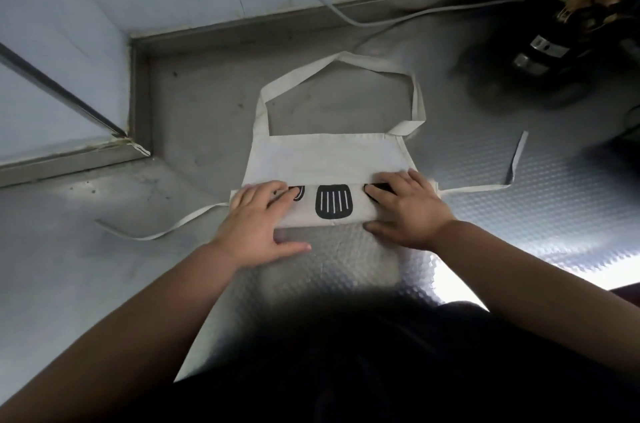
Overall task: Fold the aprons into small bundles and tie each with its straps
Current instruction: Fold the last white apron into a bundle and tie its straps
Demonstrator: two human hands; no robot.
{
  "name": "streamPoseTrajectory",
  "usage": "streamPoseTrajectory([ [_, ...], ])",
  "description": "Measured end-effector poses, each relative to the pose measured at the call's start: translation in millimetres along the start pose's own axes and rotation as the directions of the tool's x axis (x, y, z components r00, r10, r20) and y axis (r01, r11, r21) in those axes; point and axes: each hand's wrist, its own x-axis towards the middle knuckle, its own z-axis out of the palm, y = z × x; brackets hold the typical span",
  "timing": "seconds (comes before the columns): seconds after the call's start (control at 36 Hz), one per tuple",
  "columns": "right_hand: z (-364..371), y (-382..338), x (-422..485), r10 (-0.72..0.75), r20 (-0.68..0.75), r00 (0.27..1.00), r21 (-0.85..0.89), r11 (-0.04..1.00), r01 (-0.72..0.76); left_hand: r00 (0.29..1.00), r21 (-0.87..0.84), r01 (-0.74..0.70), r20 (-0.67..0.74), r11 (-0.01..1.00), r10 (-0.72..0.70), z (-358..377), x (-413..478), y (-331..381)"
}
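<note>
We press our left hand [258, 218] and right hand [403, 206], fingers flat and holding nothing, on the folded apron [329, 163] band lying under them.

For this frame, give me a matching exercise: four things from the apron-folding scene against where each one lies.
Things:
1. neck loop
2. left hand
3. slotted black print
4. white cable

Places:
a. between the left hand and the right hand
b. along the back of the counter, beyond the apron
c. spread open on the apron's far side
d. flat on the left end of the folded band

Pairs: 1-c; 2-d; 3-a; 4-b.
</note>
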Motion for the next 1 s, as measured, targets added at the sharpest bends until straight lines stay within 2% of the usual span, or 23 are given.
streamPoseTrajectory([
  [0.11,-14,-5,3,-0.032,-0.049,0.998,0.06,0.998,0.035,0.999,-0.069,0.005,0.04,0.998,-0.002,-18,14,0],
  [0.17,-28,-6,3,0.012,-0.039,0.999,0.123,0.992,-0.007,0.988,-0.149,0.027,0.154,0.988,-0.004,-36,26,2],
  [0.22,-37,-3,5,0.091,-0.002,0.996,0.172,0.981,-0.089,0.943,-0.174,0.113,0.328,0.978,-0.051,-50,37,2],
  [0.28,-41,-2,9,0.157,0.01,0.987,0.112,0.981,-0.157,0.905,-0.182,0.18,0.415,0.967,-0.09,-56,45,0],
  [0.33,-41,-2,14,0.174,-0.038,0.984,-0.037,0.984,-0.175,0.9,-0.142,0.212,0.414,0.967,-0.136,-54,47,0],
  [0.42,-32,-5,11,0.113,-0.16,0.981,-0.089,0.988,-0.128,0.941,0.13,0.136,0.294,0.982,-0.169,-40,46,4],
  [0.5,-19,-9,3,0.01,-0.137,0.991,-0.047,0.999,-0.016,0.991,0.178,0.079,0.095,0.981,-0.097,-22,37,8],
  [0.56,-11,-9,0,0.04,-0.027,0.999,-0.098,0.994,-0.043,0.999,0.19,0.024,-0.026,0.981,-0.019,-11,28,7],
  [0.61,-3,-8,-3,0.106,0.023,0.994,-0.143,0.984,-0.102,0.997,0.169,0.01,-0.074,0.986,0.002,-5,19,7],
  [0.75,1,-1,-4,0.105,-0.02,0.994,-0.12,0.987,-0.107,0.999,0.054,-0.026,0.035,0.998,0.025,3,6,10],
  [0.89,-1,-1,-6,0.091,0.059,0.994,-0.227,0.971,-0.075,0.983,0.064,0.006,0.182,0.998,-0.018,-1,3,11],
  [0.94,0,-2,-8,0.094,0.069,0.993,-0.205,0.976,-0.078,0.98,0.083,0.01,0.195,0.996,-0.026,-3,3,12],
  [1.0,0,-1,-8,0.076,0.019,0.997,-0.149,0.986,-0.073,0.986,0.068,0.014,0.162,0.998,-0.025,-6,4,12],
])
